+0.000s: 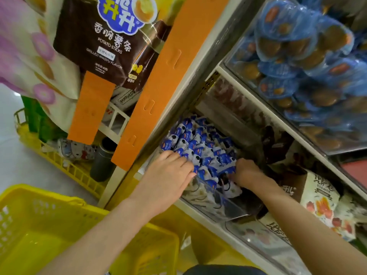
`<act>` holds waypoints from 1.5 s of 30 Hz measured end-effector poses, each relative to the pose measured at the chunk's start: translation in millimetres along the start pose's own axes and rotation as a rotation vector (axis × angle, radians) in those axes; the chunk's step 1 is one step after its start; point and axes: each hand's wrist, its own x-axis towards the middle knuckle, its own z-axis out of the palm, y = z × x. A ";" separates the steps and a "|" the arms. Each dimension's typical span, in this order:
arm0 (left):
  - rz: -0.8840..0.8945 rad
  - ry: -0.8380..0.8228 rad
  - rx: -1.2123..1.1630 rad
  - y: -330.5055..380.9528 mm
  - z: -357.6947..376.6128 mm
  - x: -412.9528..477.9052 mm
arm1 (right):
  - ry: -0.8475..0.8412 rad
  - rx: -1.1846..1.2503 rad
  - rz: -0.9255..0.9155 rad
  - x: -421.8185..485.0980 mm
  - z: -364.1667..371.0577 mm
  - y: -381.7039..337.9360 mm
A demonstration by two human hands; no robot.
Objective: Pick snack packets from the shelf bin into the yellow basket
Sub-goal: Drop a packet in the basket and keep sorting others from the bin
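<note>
Left hand (168,175) flat on crinkly blue-white packets (198,139) in clear plastic bin (230,210); right hand (247,172) curled, gripping some. Perforated yellow basket (143,257) near-left.

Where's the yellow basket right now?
In the head view the yellow basket sits at the lower left, under the left forearm, below and left of the clear shelf bin of blue-and-white snack packets.

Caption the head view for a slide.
Left hand rests on snack packets in the shelf bin; right hand grips some; yellow basket below.
</note>
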 end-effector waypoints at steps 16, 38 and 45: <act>0.074 0.190 0.004 0.7 -2.6 -3.6 | 0.073 0.060 -0.030 13.9 9.4 1.1; 0.119 0.226 -0.046 -3.2 1.4 -2.7 | 0.073 0.126 -0.476 41.6 26.6 -3.3; 0.066 0.270 0.023 -7.9 0.8 -5.4 | -0.020 0.042 -0.443 50.9 16.8 -11.2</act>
